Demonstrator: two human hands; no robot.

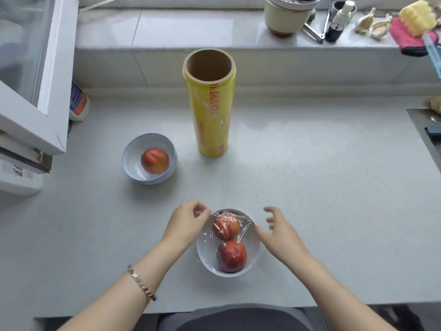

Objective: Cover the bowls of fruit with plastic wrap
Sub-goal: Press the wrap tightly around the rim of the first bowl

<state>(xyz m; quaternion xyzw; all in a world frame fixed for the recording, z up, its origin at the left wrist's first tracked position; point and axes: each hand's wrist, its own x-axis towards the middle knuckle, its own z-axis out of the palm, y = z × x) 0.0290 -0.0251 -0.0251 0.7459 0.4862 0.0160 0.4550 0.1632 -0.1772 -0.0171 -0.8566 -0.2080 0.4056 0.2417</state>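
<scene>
A white bowl (207,258) near the counter's front edge holds two red fruits under a crinkled sheet of plastic wrap (243,229). My left hand (187,222) pinches a bunched corner of the wrap at the bowl's far left rim. My right hand (278,229) hovers at the bowl's right rim with fingers spread, holding nothing. A second white bowl (130,161) with one red fruit stands uncovered further back on the left. The yellow roll of plastic wrap (211,108) stands upright behind both bowls.
A white open window frame (35,96) juts over the counter's left side, with a bottle (78,101) beside it. On the sill behind are a pot (285,16), a spray bottle (338,20), tongs, garlic and a cloth. A sink edge (423,130) is at right.
</scene>
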